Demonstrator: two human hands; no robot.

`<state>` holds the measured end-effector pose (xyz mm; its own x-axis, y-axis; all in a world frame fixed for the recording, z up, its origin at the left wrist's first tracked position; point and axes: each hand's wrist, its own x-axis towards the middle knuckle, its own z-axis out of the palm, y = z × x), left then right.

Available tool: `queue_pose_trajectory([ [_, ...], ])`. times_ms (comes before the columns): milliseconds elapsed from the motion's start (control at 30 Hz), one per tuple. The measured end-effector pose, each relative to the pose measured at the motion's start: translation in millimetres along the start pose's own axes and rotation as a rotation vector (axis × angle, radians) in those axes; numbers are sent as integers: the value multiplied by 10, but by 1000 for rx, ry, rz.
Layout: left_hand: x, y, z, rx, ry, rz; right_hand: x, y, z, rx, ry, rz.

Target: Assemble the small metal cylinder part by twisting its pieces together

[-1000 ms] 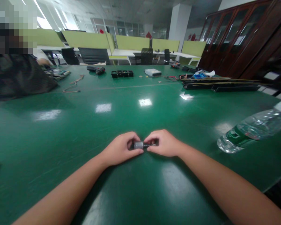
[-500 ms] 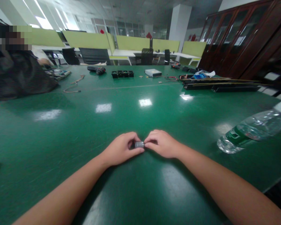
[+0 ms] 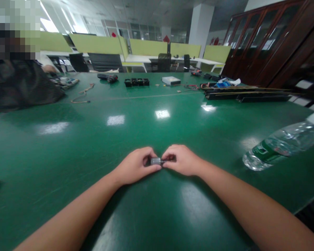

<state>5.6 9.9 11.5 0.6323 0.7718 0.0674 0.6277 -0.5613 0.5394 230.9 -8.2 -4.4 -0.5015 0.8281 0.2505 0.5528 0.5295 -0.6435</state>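
Close in front of me, a small silver metal cylinder (image 3: 155,161) lies sideways, low over the green table; its exact kind is too small to make out. My left hand (image 3: 138,164) is closed around its left end, thumb along the near side and fingers at the far side. From the right, my right hand (image 3: 181,160) pinches a thin dark part (image 3: 163,161) that sticks out of the cylinder's right end. The fingertips of both hands are almost touching.
A clear water bottle (image 3: 282,146) with a green label lies to the right. Along the far side of the green table (image 3: 136,136) are black box-shaped parts (image 3: 136,82), a white box (image 3: 171,81), a cable (image 3: 82,96) and dark rails (image 3: 225,95). A person in dark clothing (image 3: 21,83) sits far left.
My right fingers have shifted slightly to the right, and more of the thin dark part shows beside the cylinder. My left hand has stayed in place.
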Motion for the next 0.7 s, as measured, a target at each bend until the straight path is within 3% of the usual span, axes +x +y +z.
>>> queue_pose_trajectory([
  [700,-5,2,-14,-4,-17,2,-11,-4,-55,-4,-34,11],
])
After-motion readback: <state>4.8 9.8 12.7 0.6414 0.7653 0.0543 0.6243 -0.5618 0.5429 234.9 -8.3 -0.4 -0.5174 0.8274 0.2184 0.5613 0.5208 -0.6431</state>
